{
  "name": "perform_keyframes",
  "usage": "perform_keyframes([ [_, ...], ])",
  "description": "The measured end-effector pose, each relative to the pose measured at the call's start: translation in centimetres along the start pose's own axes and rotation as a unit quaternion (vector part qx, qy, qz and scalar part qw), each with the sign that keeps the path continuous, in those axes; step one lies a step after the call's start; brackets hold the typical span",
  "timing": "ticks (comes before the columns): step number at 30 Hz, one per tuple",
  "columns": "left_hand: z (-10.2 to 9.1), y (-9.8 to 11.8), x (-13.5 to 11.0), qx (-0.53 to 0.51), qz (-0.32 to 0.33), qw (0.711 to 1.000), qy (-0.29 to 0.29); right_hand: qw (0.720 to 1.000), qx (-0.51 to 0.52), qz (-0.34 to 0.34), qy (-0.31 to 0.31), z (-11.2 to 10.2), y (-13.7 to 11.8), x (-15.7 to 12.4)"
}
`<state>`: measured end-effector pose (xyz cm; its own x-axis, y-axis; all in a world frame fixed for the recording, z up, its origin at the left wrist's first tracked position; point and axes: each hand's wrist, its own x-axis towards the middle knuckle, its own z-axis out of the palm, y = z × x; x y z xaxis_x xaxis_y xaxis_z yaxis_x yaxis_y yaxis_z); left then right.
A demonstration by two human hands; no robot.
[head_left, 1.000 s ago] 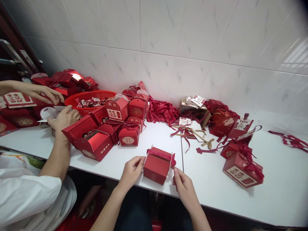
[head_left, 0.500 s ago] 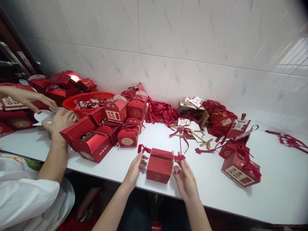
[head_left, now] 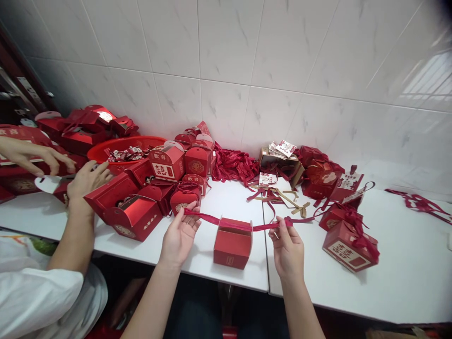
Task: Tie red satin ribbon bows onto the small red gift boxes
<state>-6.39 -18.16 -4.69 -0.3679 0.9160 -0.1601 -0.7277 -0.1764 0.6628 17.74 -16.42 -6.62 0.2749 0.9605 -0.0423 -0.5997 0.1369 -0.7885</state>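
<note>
Upright at the table's front edge stands a small red gift box (head_left: 231,249), its top folded together. A dark red ribbon (head_left: 208,218) runs across the box top and sticks out on both sides. My left hand (head_left: 179,238) pinches the ribbon's left end, palm turned partly up. The right end is pinched between thumb and finger of my right hand (head_left: 287,247). Both hands are apart from the box walls, and the ribbon looks fairly straight between them.
To the left are several red boxes (head_left: 139,219) and a red plastic basket (head_left: 102,149) of small packets. A co-worker's hands (head_left: 88,181) handle a box there. Behind lie a ribbon heap (head_left: 233,165) and tags (head_left: 267,179); finished-looking boxes with bows (head_left: 349,247) stand right.
My hands have moved apart, left and right, drawing the ribbon ends outward from the box. The box has stayed in place. The co-worker's hands have shifted slightly.
</note>
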Motion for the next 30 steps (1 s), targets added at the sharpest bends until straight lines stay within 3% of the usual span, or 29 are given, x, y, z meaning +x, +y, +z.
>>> perform_keyframes([
  [3, 0.8, 0.8, -0.1, 0.069, 0.075, 0.994, -0.024, 0.996, -0.058, -0.07, -0.002, 0.7, -1.0, 0.6],
  [7, 2.7, 2.2, -0.1, 0.206, 0.183, 0.96, -0.05, 0.971, -0.17, -0.164, -0.034, 1.8, -3.0, 1.6],
  [12, 6.2, 3.7, -0.3, 0.336, 0.219, 0.907, -0.13, 0.932, -0.247, -0.252, -0.084, 4.0, -5.6, 2.3],
  [15, 8.1, 3.8, -0.7, 0.354, 0.233, 0.888, -0.18, 0.931, -0.22, -0.263, -0.126, 5.6, -6.4, 2.3],
  [20, 10.0, 3.3, -1.2, 0.354, 0.24, 0.885, -0.185, 0.934, -0.187, -0.25, -0.172, 7.2, -6.8, 1.8],
  [30, 10.4, 3.3, -0.9, 0.335, 0.228, 0.889, -0.212, 0.942, -0.137, -0.239, -0.19, 7.3, -6.3, 1.8],
])
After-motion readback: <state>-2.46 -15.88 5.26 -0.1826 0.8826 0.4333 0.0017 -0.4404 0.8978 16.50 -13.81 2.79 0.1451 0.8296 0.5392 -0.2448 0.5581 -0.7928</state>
